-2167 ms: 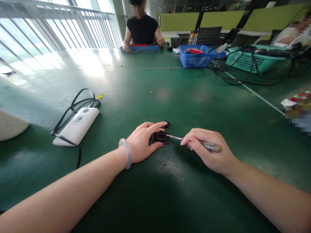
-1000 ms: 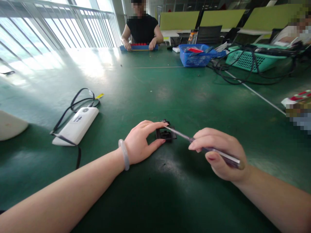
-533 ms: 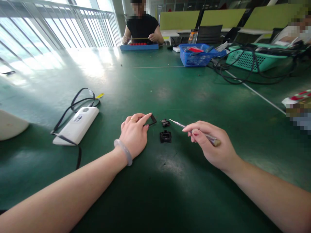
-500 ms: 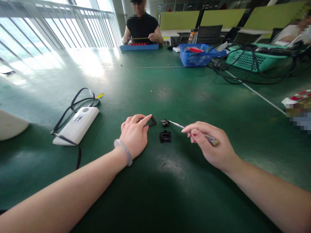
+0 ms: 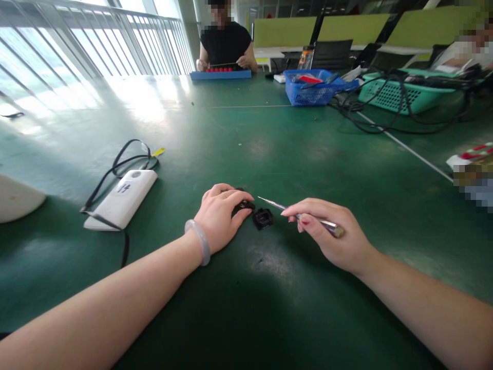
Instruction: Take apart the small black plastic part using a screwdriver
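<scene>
My left hand [image 5: 219,218], with a pale bracelet at the wrist, is closed at the fingertips around a small black part [image 5: 244,205] low over the green table. Fingers cover much of that part, and the thin black frame seen earlier is mostly hidden. Right beside the thumb lies a square black housing [image 5: 262,219], hollow in the middle. In my right hand [image 5: 337,234] is a slim screwdriver [image 5: 272,203] with a clear handle, held like a pen. Its tip points left, just above the housing and a short gap from my left fingertips.
A white power bank [image 5: 122,199] with a black strap lies to the left, near a white rounded object [image 5: 18,199]. Blue [image 5: 310,93] and teal [image 5: 396,97] baskets with cables stand far right. Across the table sits a person [image 5: 226,41] behind a blue tray [image 5: 221,75].
My left hand has shifted slightly right and closed over the small black part. The housing has turned a little. My right hand has moved left with the screwdriver.
</scene>
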`<state>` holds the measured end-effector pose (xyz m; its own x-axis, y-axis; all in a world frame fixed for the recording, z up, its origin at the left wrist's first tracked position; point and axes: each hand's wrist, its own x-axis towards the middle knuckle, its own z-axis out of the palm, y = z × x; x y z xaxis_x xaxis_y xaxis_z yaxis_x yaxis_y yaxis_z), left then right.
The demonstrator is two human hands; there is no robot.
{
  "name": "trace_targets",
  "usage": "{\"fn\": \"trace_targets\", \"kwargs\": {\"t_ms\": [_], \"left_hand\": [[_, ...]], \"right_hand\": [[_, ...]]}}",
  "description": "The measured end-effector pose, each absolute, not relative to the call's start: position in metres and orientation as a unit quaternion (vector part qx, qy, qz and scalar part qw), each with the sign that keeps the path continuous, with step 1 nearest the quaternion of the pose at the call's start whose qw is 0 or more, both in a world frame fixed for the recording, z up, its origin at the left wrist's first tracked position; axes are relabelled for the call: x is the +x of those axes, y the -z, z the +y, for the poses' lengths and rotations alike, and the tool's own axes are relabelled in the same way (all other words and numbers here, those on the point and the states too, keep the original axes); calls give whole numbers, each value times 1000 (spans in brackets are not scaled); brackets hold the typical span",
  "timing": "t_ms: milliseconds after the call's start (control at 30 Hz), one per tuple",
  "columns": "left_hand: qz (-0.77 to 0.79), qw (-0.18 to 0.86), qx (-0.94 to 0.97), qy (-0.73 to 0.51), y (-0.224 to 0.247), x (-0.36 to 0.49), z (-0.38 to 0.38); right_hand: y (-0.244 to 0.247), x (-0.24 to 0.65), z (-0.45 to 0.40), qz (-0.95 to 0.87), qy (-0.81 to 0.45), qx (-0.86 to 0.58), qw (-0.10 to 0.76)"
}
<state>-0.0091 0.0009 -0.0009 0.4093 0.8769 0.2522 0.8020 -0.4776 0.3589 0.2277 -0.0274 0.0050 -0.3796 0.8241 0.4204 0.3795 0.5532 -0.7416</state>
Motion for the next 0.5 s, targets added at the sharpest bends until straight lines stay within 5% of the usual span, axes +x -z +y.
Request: {"fn": "trace_targets", "kwargs": {"t_ms": [500], "left_hand": [[406,103,836,-355,0,-8,-6]], "right_hand": [[-4,227,-27,-770,-269,-399,419]]}}
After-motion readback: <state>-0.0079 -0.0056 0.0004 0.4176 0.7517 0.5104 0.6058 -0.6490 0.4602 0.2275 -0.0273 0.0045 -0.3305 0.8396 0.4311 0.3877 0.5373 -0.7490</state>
